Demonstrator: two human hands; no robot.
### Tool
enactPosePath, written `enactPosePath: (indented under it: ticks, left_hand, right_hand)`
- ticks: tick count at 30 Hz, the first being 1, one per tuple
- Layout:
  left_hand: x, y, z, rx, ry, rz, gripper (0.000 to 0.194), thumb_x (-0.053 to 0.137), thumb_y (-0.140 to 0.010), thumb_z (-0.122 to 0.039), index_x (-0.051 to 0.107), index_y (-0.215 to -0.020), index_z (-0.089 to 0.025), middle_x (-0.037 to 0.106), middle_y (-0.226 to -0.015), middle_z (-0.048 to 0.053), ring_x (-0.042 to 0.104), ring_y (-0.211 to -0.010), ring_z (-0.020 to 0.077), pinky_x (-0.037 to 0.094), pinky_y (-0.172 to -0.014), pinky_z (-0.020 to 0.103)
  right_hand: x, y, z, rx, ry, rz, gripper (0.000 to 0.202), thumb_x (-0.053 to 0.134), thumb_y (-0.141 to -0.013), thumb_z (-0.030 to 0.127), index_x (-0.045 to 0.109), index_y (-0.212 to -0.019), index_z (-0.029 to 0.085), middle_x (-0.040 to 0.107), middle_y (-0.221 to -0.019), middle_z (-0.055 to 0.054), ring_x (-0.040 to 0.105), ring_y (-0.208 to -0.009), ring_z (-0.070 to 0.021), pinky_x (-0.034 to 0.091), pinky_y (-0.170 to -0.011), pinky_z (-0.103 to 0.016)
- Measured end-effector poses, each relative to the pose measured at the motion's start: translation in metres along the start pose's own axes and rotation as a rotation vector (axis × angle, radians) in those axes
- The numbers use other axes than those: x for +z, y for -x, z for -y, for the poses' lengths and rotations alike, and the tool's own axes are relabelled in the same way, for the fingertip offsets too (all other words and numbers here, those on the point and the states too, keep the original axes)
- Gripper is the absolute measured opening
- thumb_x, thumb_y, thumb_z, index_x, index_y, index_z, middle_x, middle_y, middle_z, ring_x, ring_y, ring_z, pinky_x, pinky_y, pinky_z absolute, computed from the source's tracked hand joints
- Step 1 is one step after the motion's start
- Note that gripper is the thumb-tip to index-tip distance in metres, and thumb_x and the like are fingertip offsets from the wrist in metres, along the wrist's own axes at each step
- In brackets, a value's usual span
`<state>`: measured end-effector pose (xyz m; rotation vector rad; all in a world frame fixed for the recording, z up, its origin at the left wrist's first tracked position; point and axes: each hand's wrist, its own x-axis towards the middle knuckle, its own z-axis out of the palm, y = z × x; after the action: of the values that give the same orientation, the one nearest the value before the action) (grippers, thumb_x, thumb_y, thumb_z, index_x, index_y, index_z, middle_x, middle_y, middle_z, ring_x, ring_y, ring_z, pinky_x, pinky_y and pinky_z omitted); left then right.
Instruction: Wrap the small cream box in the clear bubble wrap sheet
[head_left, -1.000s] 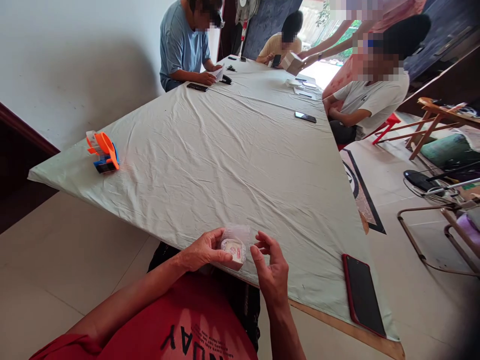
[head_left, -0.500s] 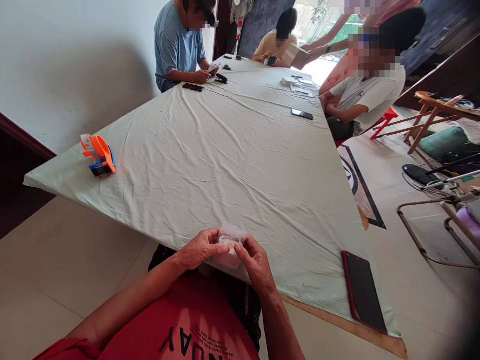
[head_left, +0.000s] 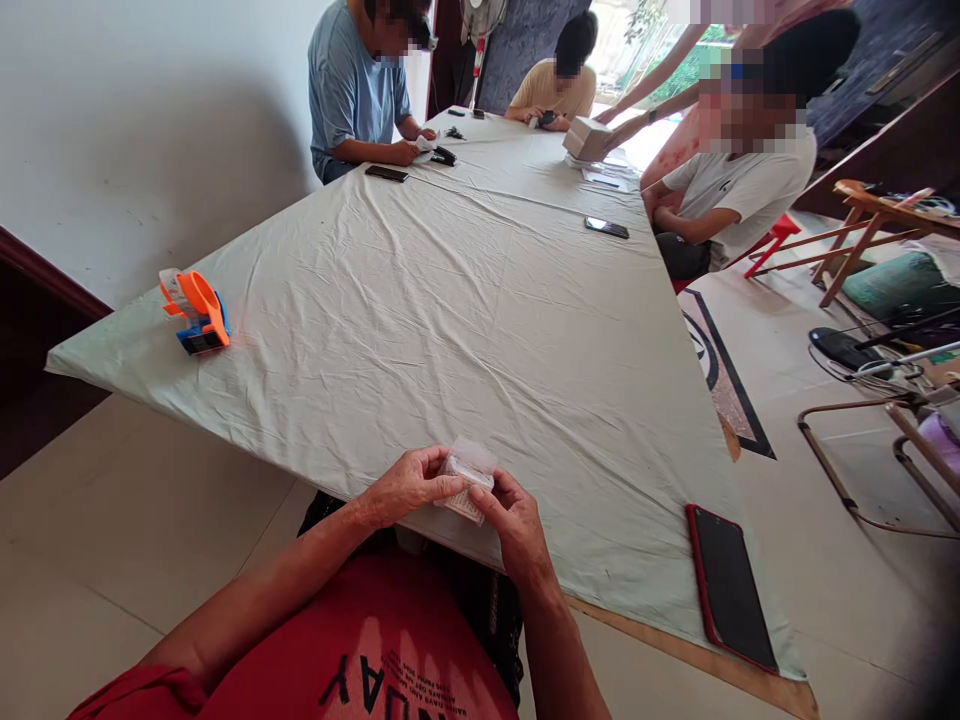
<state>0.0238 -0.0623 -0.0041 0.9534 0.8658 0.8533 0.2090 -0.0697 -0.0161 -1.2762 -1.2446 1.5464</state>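
Between both hands, at the near edge of the table, is a small white package in translucent wrap (head_left: pixel 465 492). Print shows on its lower face, and a loose flap of the wrap stands up on the far side. My left hand (head_left: pixel 409 487) pinches its left side with thumb and fingers. On the right side, my right hand (head_left: pixel 517 520) grips it, the thumb lying over the printed face. What is inside the wrap cannot be made out.
A pale cloth covers the table (head_left: pixel 450 330). An orange and blue tape dispenser (head_left: pixel 199 312) stands at the left corner, a red-cased phone (head_left: pixel 731 588) lies near right. Other people sit or stand around the far end, where a white box (head_left: pixel 587 138) rests on papers.
The package has tilted in my hands, so its printed face now shows. At the far end, the standing person's hands have lowered a white box onto the papers.
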Motion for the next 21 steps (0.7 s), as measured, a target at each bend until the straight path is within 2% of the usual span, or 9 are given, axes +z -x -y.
enactPosePath:
  ticks: [4, 9, 11, 14, 21]
  left_hand:
    - [-0.004, -0.004, 0.002, 0.040, -0.138, -0.067, 0.052, 0.070, -0.080, -0.037, 0.061, -0.126, -0.014, 0.070, -0.117, 0.010, 0.064, -0.110, 0.0245, 0.049, -0.093, 0.032]
    - [-0.008, -0.011, 0.012, 0.055, -0.448, -0.311, 0.065, 0.068, -0.077, -0.029, 0.053, -0.138, -0.013, 0.067, -0.122, 0.012, 0.061, -0.114, 0.0254, 0.047, -0.100, 0.037]
    - [-0.009, -0.011, 0.014, 0.052, -0.493, -0.337, 0.068, 0.068, -0.077, -0.029, 0.051, -0.140, -0.013, 0.066, -0.121, 0.012, 0.061, -0.112, 0.0249, 0.048, -0.099, 0.037]
    - [-0.008, -0.011, 0.013, 0.052, -0.555, -0.361, 0.068, 0.068, -0.077, -0.032, 0.051, -0.141, -0.014, 0.066, -0.118, 0.011, 0.062, -0.109, 0.0241, 0.049, -0.097, 0.037]
    - [-0.004, -0.014, 0.013, 0.094, -0.722, -0.389, 0.064, 0.063, -0.082, -0.034, 0.049, -0.142, -0.016, 0.063, -0.120, 0.012, 0.061, -0.103, 0.0231, 0.051, -0.092, 0.037]
  right_hand:
    - [0.000, -0.006, 0.001, -0.002, 0.022, 0.010, 0.048, 0.074, -0.077, 0.054, 0.069, -0.111, 0.019, 0.074, -0.106, -0.008, 0.067, -0.095, -0.0277, 0.053, -0.082, -0.037]
    - [-0.003, -0.018, 0.007, -0.047, 0.352, -0.002, 0.043, 0.068, -0.080, 0.053, 0.071, -0.107, 0.020, 0.074, -0.092, -0.005, 0.063, -0.079, -0.0222, 0.048, -0.069, -0.031]
    - [-0.005, -0.022, 0.011, -0.073, 0.449, 0.003, 0.041, 0.066, -0.081, 0.051, 0.071, -0.106, 0.019, 0.073, -0.091, -0.005, 0.061, -0.077, -0.0206, 0.046, -0.069, -0.030]
    - [-0.009, -0.030, 0.015, -0.089, 0.466, 0.030, 0.039, 0.058, -0.085, 0.053, 0.071, -0.097, 0.017, 0.070, -0.087, -0.004, 0.058, -0.076, -0.0193, 0.043, -0.067, -0.029]
    - [-0.016, -0.052, 0.019, -0.084, 0.504, 0.054, 0.042, 0.050, -0.087, 0.055, 0.063, -0.073, 0.017, 0.053, -0.065, 0.001, 0.045, -0.064, -0.0151, 0.034, -0.059, -0.028]
